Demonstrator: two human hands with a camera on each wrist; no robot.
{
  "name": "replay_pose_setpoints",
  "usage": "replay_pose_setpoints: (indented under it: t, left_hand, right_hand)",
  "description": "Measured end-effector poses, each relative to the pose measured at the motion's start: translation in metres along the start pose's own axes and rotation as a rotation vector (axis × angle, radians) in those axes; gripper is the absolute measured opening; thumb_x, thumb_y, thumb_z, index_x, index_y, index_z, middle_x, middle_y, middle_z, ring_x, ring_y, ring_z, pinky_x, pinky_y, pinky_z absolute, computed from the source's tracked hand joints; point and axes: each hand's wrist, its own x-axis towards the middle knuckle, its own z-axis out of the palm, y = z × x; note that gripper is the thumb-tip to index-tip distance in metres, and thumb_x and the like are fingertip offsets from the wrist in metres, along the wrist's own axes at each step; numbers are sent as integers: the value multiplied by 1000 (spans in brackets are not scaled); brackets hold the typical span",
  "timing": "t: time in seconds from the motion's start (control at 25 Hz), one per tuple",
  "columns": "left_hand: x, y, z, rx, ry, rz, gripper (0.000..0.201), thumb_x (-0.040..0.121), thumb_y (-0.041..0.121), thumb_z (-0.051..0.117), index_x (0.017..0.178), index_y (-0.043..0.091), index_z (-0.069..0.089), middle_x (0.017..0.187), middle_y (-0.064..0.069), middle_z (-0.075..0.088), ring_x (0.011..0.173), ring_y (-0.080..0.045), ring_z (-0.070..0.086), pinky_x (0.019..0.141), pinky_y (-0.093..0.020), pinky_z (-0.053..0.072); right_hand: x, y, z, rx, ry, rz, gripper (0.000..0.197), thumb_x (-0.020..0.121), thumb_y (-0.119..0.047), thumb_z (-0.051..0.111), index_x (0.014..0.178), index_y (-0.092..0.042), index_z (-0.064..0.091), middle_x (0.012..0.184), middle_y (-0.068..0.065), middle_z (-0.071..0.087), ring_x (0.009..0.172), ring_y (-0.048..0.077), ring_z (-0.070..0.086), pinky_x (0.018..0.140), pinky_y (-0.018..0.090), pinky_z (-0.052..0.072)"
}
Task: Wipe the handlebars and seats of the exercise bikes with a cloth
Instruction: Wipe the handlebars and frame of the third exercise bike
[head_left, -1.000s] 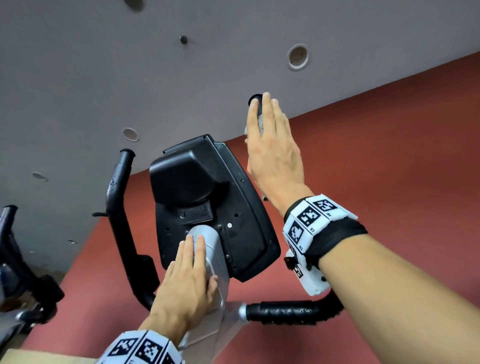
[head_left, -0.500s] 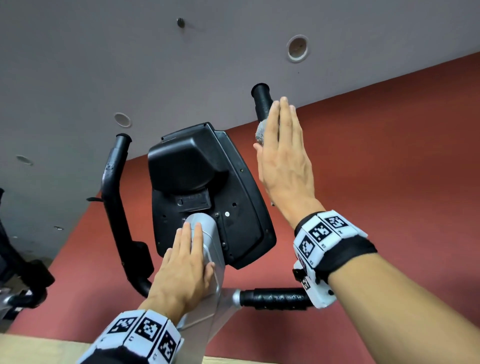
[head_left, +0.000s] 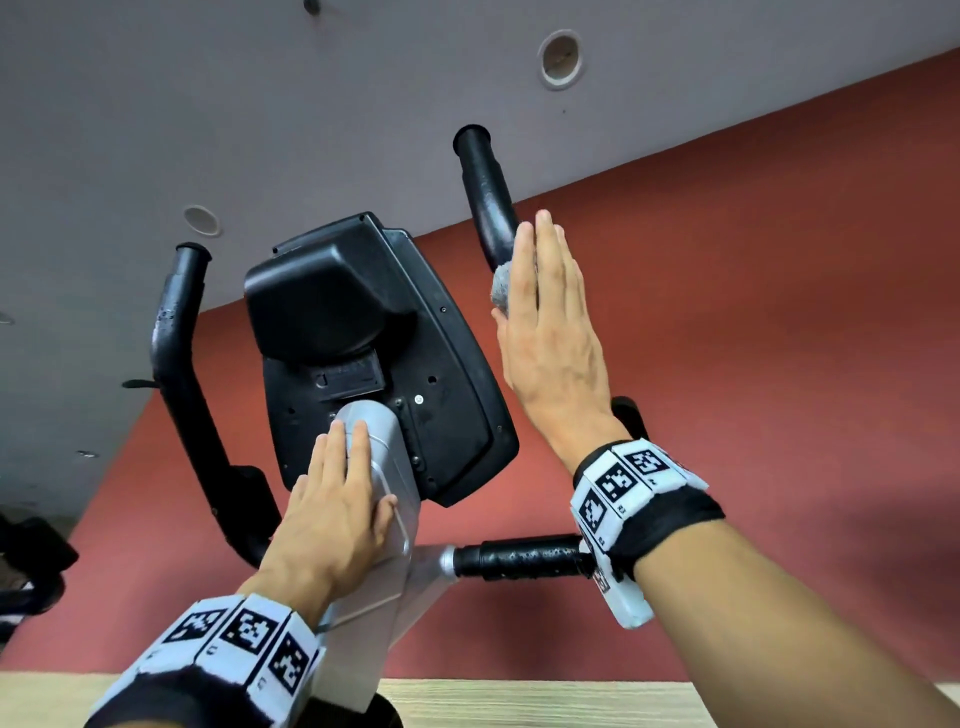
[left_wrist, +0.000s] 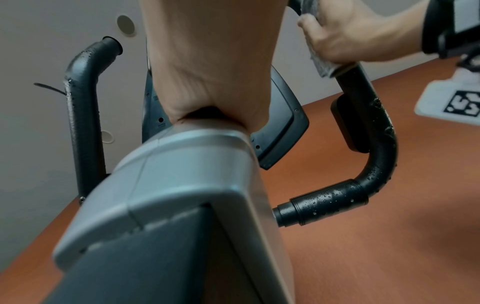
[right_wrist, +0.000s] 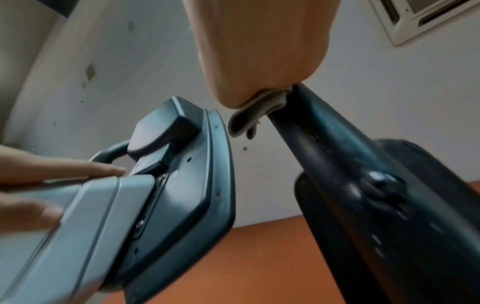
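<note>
Right hand (head_left: 550, 332) wrapped around a grey cloth (head_left: 501, 287) on the black right handlebar (head_left: 485, 195), left hand (head_left: 335, 506) flat with straight fingers on the silver column (head_left: 384, 457) below the console (head_left: 363, 332), grey wall (head_left: 260, 104) with round holes, red lower wall (head_left: 779, 312), droplets on the lower bar (left_wrist: 330, 202).

1 exercise bike (head_left: 395, 597) carries 2 black handlebars (head_left: 485, 197), 1 console (head_left: 374, 353) and 1 silver post (head_left: 382, 467). 1 grey cloth (head_left: 501, 286) and 2 hands (head_left: 550, 332) show.
</note>
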Motion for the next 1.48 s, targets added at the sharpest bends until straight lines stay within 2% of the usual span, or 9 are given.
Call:
replay_pose_setpoints:
  t: [0.24,0.4,0.6,0.76,0.88,1.04,1.2,1.4,1.48]
  left_hand:
    - [1,-2,5,-21,36,5,81,105,39,40,161,8,-10,169,-15,-11,157,-29,-9,128,-42,11]
    - [2,-4,6,-5,24,4,82,106,39,39,161,8,-13,169,-14,-14,157,-29,-11,128,-41,9]
    - [1,-3,8,-12,43,5,81,106,39,40,161,8,-10,169,-15,-12,157,-30,-8,128,-42,11]
    - [5,-9,12,0,52,18,82,104,40,41,161,7,-8,169,-16,-9,157,-30,-7,128,-43,11]
    - [5,-8,12,-10,54,20,82,104,37,44,161,6,-6,169,-18,-8,157,-31,-6,128,-41,10]
    - [5,-8,11,-10,75,22,82,104,39,45,162,8,-6,169,-16,-7,157,-28,-6,128,-39,8]
    - [7,-12,13,-18,90,40,83,104,38,47,162,7,-4,169,-17,-6,158,-28,-6,128,-36,4]
    - [8,-15,16,-22,116,58,83,102,34,54,162,3,5,169,-21,2,158,-31,0,128,-40,7]
    - [8,-16,18,-14,139,68,83,100,33,57,161,2,9,168,-22,6,157,-33,3,128,-40,8]
  right_hand:
    - [26,-12,3,57,50,29,59,106,-9,50,156,7,22,162,30,26,152,39,27,123,47,31]
    - [-18,4,1,20,34,10,64,103,2,50,157,8,15,163,31,19,154,38,21,123,44,30]
    - [1,-10,-1,132,84,69,47,111,-8,21,152,12,29,157,33,33,147,41,36,118,47,37]
    - [0,-4,4,95,108,15,51,106,3,36,154,12,22,160,32,27,150,40,30,120,43,34]
    - [-36,8,-2,27,34,-32,49,107,8,25,155,13,18,161,35,22,152,42,25,120,45,34]
    - [2,-12,-5,209,86,69,54,110,-10,3,151,14,27,157,36,31,148,42,34,119,47,37]
    - [-6,-2,2,134,102,21,48,107,2,26,153,14,22,159,37,25,150,42,30,120,44,35]
    - [-16,0,-8,226,72,14,57,109,-8,-1,150,16,30,156,40,28,147,45,34,117,47,39]
    - [0,-2,-6,277,94,37,52,110,-10,8,151,15,30,156,40,29,147,44,35,118,46,38]
